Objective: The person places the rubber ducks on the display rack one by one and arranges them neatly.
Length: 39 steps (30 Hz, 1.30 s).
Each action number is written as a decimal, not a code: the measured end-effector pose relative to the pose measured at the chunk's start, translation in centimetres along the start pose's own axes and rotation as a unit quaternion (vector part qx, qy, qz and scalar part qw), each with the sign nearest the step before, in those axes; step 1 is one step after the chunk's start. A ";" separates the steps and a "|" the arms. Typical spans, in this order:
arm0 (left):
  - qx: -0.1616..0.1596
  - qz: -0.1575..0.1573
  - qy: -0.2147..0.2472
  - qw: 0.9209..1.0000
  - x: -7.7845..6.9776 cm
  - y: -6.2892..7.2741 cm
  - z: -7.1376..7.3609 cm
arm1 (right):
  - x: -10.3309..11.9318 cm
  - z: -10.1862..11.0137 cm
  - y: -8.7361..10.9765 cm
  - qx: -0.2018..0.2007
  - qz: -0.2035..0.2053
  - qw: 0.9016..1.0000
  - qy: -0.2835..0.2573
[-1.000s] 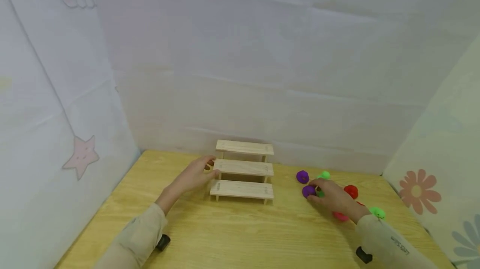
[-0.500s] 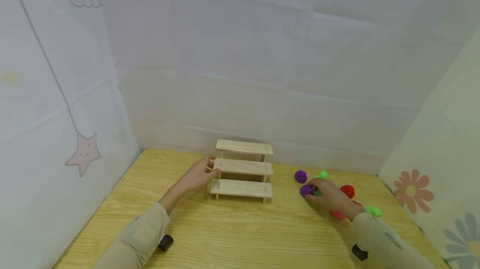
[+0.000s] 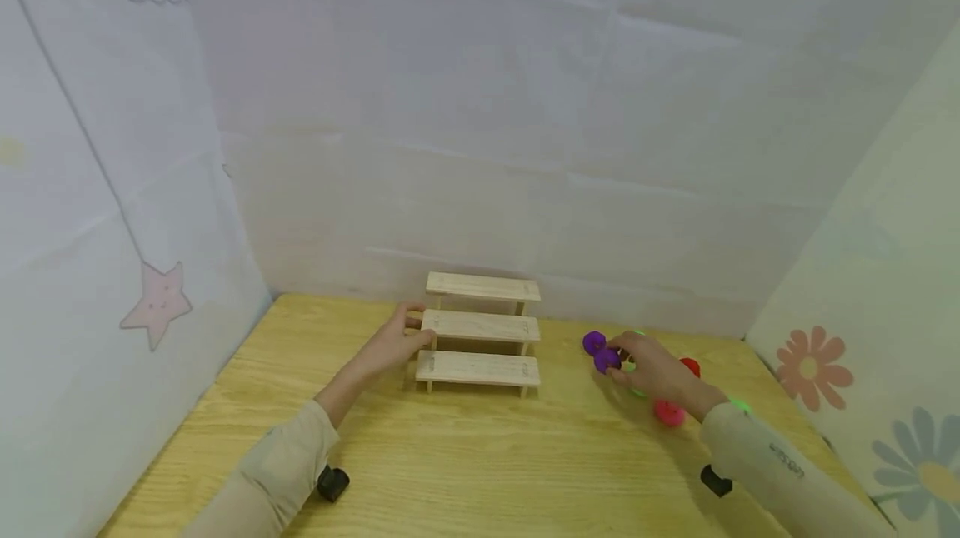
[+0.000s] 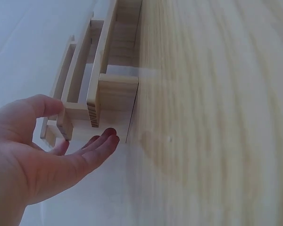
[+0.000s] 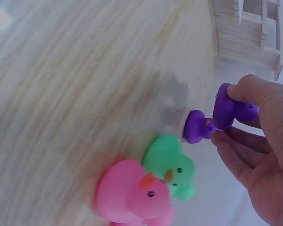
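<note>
My right hand [image 3: 656, 371] pinches a purple rubber duck [image 3: 606, 361] between thumb and fingers. In the right wrist view that duck [image 5: 222, 108] is held off the tabletop, tilted. A second purple duck [image 5: 194, 127] sits just behind it on the table. At the left end of a three-tier wooden step shelf [image 3: 480, 324], my left hand [image 3: 386, 346] grips the middle plank. The left wrist view has the thumb on one side of that plank's end [image 4: 63, 125] and a fingertip at its other side; the remaining fingers extend beside the shelf.
Near the right hand stand a pink duck [image 5: 122, 188] and a green duck [image 5: 165, 157]. A red duck [image 3: 690, 366] and another green one [image 3: 741, 405] are partly hidden by the right arm. White cloth walls [image 3: 480, 105] border the wooden table [image 3: 480, 463].
My right hand has raised the purple duck from the table, bringing it up close to the other purple duck in the head view. The left hand stays at the shelf. The head view shifted slightly.
</note>
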<state>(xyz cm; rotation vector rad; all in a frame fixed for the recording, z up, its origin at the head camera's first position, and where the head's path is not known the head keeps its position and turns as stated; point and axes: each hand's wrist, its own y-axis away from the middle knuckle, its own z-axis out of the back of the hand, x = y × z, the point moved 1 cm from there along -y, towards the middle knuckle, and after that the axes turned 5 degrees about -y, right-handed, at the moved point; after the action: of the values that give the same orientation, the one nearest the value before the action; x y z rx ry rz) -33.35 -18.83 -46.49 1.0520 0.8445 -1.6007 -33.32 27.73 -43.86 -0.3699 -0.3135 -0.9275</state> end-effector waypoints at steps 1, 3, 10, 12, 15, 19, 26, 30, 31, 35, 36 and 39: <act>-0.001 0.004 0.011 1.000 -0.1 0.0 0.0 | 0.2 0.1 -0.1 -0.003 0.002 1.000 0.000; 0.000 0.009 0.033 0.999 -0.2 0.0 -0.1 | 0.5 0.3 -0.4 -0.008 0.009 1.000 0.002; 0.000 0.023 0.085 0.996 -0.2 -0.1 -0.4 | 1.5 0.7 -1.4 -0.018 0.014 0.999 -0.029; -0.003 0.025 0.089 0.996 -0.2 -0.2 -0.5 | 1.9 0.9 -1.8 -0.024 0.011 0.999 -0.048; -0.004 0.027 0.097 0.995 -0.2 -0.2 -0.5 | 2.5 1.3 -2.4 -0.033 0.015 0.996 -0.076; -0.005 0.031 0.108 0.994 -0.2 -0.2 -0.7 | 3.4 1.7 -3.3 -0.049 0.027 0.993 -0.101; -0.006 0.031 0.117 0.993 -0.2 0.0 -0.7 | 6.2 1.9 -4.7 -0.065 -0.011 0.989 -0.133; -0.005 0.030 0.121 0.992 -0.1 0.1 -0.7 | 8.2 1.8 -5.7 -0.077 -0.010 0.987 -0.137; -0.006 0.030 0.123 0.992 0.0 0.1 -0.7 | 8.7 1.7 -6.1 -0.082 -0.005 0.987 -0.136; -0.005 0.026 0.125 0.992 0.3 0.0 -0.7 | 9.8 1.0 -7.6 -0.103 0.025 0.987 -0.125; -0.005 0.026 0.125 0.992 0.3 0.0 -0.7 | 10.0 0.9 -8.1 -0.106 0.031 0.986 -0.127; -0.004 0.026 0.126 0.992 0.4 -0.1 -0.6 | 10.8 0.5 -9.4 -0.114 0.046 0.984 -0.132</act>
<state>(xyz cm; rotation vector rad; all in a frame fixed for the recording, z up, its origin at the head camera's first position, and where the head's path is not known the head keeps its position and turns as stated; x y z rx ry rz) -33.39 -18.42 -47.04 1.2796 0.9816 -1.4386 -35.05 15.12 -37.29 -0.7169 -0.4300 -0.8260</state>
